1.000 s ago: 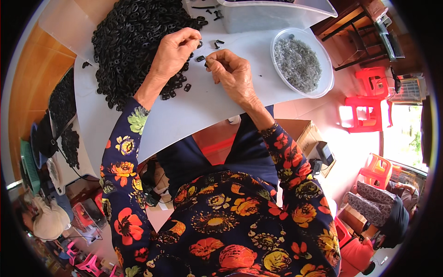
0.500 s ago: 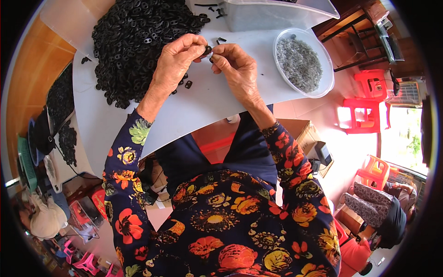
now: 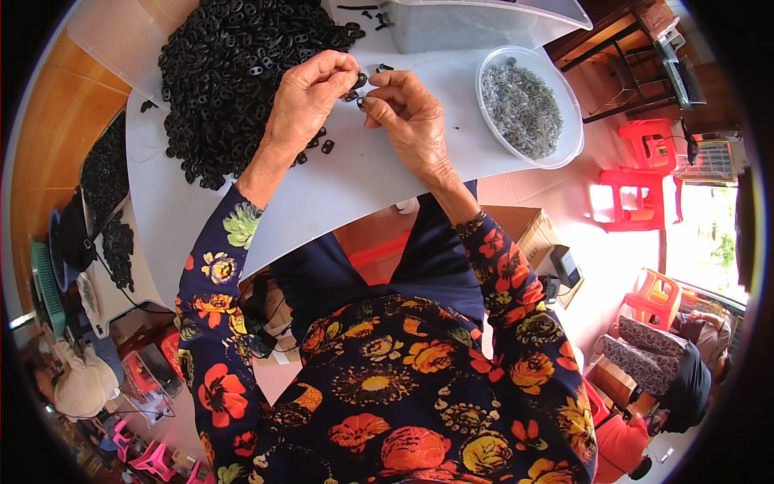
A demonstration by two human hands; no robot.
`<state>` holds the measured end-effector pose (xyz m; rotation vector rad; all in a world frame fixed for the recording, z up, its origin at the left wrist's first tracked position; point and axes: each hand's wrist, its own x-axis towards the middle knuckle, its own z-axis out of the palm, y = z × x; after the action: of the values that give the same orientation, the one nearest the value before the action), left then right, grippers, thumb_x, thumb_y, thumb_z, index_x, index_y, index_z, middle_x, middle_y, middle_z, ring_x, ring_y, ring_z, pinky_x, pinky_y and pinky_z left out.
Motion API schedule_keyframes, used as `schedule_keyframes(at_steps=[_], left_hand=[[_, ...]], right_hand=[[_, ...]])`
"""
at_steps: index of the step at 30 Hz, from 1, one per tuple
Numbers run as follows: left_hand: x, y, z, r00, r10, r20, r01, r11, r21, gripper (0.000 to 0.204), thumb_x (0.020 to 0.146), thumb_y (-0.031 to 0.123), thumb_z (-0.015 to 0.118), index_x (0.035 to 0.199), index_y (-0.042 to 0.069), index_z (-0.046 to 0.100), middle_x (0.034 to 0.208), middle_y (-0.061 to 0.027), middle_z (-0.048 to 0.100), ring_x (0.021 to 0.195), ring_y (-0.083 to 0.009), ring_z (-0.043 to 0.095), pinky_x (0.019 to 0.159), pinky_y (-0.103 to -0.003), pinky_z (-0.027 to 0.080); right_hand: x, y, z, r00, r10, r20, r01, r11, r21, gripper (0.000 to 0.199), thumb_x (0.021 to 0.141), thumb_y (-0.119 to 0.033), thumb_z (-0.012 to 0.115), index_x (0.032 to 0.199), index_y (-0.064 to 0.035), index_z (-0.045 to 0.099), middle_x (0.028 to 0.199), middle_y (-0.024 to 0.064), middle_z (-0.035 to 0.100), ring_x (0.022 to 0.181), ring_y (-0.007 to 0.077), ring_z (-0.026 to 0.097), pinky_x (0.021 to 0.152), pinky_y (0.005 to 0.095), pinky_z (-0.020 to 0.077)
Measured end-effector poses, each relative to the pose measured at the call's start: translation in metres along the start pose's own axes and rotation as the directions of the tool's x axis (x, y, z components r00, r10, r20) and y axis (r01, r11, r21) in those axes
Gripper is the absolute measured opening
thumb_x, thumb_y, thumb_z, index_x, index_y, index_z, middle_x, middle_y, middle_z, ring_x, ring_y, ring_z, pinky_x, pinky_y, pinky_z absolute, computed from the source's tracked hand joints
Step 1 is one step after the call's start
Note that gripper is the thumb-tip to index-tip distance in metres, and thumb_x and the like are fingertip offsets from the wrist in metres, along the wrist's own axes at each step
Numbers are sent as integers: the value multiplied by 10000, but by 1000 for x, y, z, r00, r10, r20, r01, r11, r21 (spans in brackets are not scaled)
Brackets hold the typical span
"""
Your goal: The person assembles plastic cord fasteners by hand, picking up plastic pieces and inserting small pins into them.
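Observation:
My left hand [image 3: 302, 101] is closed in a pinch on a small black plastic piece [image 3: 359, 80], just right of the big heap. Close beside it my right hand [image 3: 409, 121] has its thumb and index finger together on a small dark bit [image 3: 362, 102], too small to make out fully. A narrow gap lies between the two hands. The heap [image 3: 218, 89] of black oval pieces with two holes covers the table's left part. A few loose black pieces [image 3: 327, 146] lie below my left hand.
A round clear tub [image 3: 580, 145] filled with tiny shiny greyish pieces stands right on the white table [image 3: 339, 202]. Behind it is a translucent plastic bin [image 3: 484, 31]. Red stools [image 3: 633, 202] stand on the floor at right, where other people [image 3: 677, 379] sit lower down.
My hands were nearly touching, with something pale between the fingertips. Now they are slightly apart; the left has moved a little up and away, and the pale bit no longer shows.

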<state>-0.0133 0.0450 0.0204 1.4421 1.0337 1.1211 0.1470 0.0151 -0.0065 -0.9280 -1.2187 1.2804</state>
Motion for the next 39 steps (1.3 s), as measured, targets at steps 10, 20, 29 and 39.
schedule_keyframes(at_steps=[10,20,29,39], left_hand=[[2,9,-4,986,-17,166,-39,943,330,158,924,151,575,983,11,622,808,31,590,740,-48,514,695,-197,440],[-15,-5,3,991,37,125,-71,959,274,235,962,218,504,847,19,557,634,-27,532,595,-98,472,542,-249,396],[-23,-4,8,999,-20,29,16,990,138,226,952,212,492,849,15,532,655,0,465,605,-78,435,550,-245,397],[-29,-8,14,999,-31,12,30,997,77,243,944,221,492,826,13,534,649,16,434,607,-67,405,556,-232,379]], right_hand=[[1,1,-1,1000,-16,-4,16,1000,-21,276,870,-8,606,1131,-4,514,847,71,656,709,99,606,663,230,506],[0,0,-1,999,-41,-9,41,999,-12,274,879,-6,600,1141,-6,517,845,65,645,708,101,600,666,235,504],[0,7,-1,995,-78,69,82,995,-56,300,847,-28,655,1126,-15,546,840,53,638,737,101,621,689,245,518],[-5,-2,5,971,-236,33,232,900,-370,306,722,-17,737,1014,-1,648,773,68,653,686,128,649,645,258,534]])
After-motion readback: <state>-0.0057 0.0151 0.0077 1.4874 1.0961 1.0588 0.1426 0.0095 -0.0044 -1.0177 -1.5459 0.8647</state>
